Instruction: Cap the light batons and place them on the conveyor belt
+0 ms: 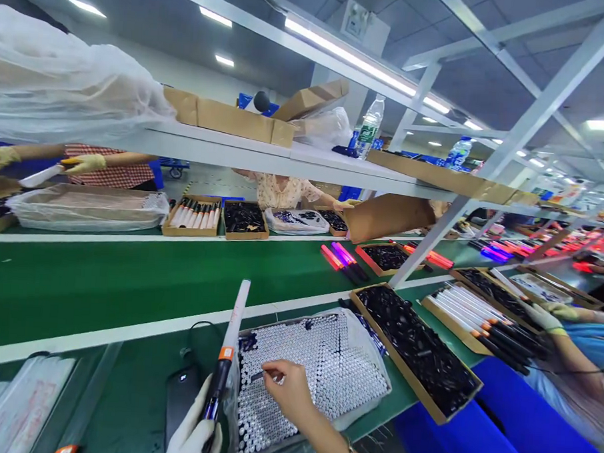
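Note:
My left hand (192,439), in a white glove, grips a light stick (224,363) upright by its black handle, below an orange band and a long white tube. My right hand (288,386), bare with a thin bracelet, pinches a small dark part (257,376) just above the batteries. Those silver-white cells (305,380) stand packed upright in a plastic-lined box (370,383). To the right lies a cardboard tray of small black parts (417,345). The light stick's tip rises clear of the box, and its lower handle is partly hidden by my gloved fingers.
A black phone (184,402) lies left of the box on the green conveyor belt (129,292). A tray of assembled sticks (482,328) sits right, beside a co-worker's gloved hand (543,317). White shelf uprights (432,232) and overhead shelving (285,159) cross the view; other workers sit beyond.

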`<state>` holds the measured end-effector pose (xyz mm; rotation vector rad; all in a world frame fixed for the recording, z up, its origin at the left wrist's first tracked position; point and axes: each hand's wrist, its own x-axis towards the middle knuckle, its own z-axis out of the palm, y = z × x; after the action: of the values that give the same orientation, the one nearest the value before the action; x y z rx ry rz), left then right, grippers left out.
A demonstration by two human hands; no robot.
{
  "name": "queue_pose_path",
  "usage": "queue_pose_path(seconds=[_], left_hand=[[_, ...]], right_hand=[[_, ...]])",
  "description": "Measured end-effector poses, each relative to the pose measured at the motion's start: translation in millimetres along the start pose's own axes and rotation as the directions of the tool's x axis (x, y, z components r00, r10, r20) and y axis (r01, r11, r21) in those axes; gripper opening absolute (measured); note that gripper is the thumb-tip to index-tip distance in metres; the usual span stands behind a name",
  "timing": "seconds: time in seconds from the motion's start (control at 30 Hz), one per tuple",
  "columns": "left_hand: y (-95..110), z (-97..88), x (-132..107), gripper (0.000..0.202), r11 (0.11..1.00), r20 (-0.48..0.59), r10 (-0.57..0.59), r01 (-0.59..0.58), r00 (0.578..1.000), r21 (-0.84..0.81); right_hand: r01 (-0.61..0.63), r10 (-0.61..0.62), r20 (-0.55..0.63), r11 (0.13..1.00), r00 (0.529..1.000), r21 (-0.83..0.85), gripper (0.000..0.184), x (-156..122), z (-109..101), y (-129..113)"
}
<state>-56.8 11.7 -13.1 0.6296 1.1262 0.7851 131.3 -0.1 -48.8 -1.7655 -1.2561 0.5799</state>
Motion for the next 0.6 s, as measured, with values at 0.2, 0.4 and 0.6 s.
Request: queue_pose_path(seconds=[0.2,0.4,0.6], left_hand=[[-1,15.1,8,0.098,0.999,0.013,0.004,-0.004,1.000,0.034],[-8,16.9,17,0.093,0.997,0.061,0.056,-0.059,0.997,0.044],[-16,18.2,21,0.102,0.994,0.126,0.068,-0.078,0.990,0.080]], right_hand=[[-0.053,0.057,-0.067,0.996,0.996,0.068,0.023,-26,-7,-1],[-0.096,0.109,-0.096,0.986,0.989,0.134,0.021,-42,-16,-7],[-0.116,0.131,-0.068,0.975,0.989,0.191,0.020,-59,-19,-8]])
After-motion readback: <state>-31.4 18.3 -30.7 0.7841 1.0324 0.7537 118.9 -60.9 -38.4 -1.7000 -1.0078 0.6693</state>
